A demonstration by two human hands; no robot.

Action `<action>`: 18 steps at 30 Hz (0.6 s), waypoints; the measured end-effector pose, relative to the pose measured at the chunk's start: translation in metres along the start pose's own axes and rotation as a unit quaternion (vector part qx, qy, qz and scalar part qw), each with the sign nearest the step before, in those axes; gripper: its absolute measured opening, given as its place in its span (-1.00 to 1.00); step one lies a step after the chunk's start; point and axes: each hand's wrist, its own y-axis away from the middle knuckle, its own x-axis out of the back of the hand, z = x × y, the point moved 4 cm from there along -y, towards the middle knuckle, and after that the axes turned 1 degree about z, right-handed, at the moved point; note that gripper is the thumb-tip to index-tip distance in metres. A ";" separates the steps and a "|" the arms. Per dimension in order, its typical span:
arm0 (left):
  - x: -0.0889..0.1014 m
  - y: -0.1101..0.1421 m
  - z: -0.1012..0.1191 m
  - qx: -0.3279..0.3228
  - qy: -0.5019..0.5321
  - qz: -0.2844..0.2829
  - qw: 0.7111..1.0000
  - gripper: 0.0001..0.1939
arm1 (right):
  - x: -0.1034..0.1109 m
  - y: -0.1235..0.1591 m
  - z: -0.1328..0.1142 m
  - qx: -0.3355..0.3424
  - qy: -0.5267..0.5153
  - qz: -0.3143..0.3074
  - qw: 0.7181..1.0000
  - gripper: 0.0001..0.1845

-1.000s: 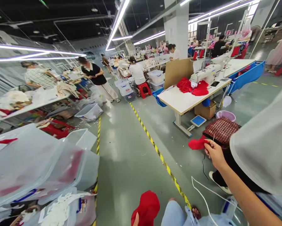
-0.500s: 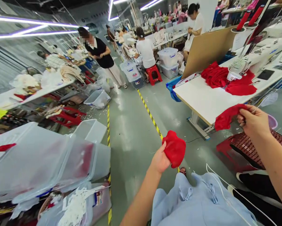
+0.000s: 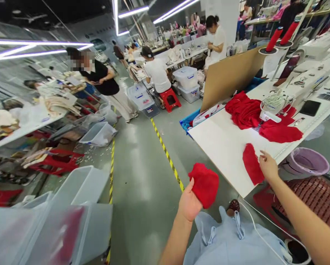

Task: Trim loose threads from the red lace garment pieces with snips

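My left hand is closed on a red fabric piece, thumb on top, held over the floor in front of my light blue apron. A second red fabric piece lies flat near the front corner of the white sewing table. Right beside its edge is my right hand, fingers apart and holding nothing. Farther back on the table, a heap of red fabric lies against the sewing machine, and more red pieces spread in front of it.
A cardboard panel stands at the table's far-left side. A purple bucket and a patterned stool seat are at right. Clear plastic bins stand at left beyond yellow-black floor tape. A standing person is ahead.
My right hand has moved left and down to the table, and its red fabric piece now lies there, let go. My left hand still holds its piece. The view has shifted right.
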 end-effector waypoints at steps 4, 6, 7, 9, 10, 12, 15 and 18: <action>0.010 -0.040 -0.016 0.060 0.039 0.007 0.997 -0.52 | -0.031 0.035 0.024 -0.006 0.100 -0.088 0.991 -0.55; 0.014 -0.060 -0.023 0.097 0.050 0.023 0.994 -0.54 | -0.052 0.044 0.024 0.014 0.154 -0.163 0.974 -0.51; 0.015 -0.070 -0.025 0.119 0.049 0.029 0.991 -0.55 | -0.061 0.044 0.022 0.018 0.158 -0.178 0.971 -0.51; 0.015 -0.094 -0.024 0.173 0.034 0.030 0.984 -0.56 | -0.078 0.034 0.012 0.034 0.144 -0.199 0.969 -0.51; 0.013 -0.107 -0.021 0.206 0.019 0.022 0.978 -0.56 | -0.082 0.026 0.005 0.044 0.111 -0.198 0.973 -0.52; 0.005 -0.139 -0.014 0.271 -0.016 -0.007 0.962 -0.57 | -0.083 0.010 -0.010 0.058 0.016 -0.180 0.982 -0.53; -0.011 -0.198 -0.007 0.328 -0.063 -0.066 0.940 -0.61 | -0.064 0.002 -0.022 -0.004 -0.108 -0.109 0.988 -0.46; -0.018 -0.260 -0.019 0.388 -0.135 -0.091 0.907 -0.66 | -0.034 0.023 -0.011 -0.102 -0.119 -0.051 0.986 -0.45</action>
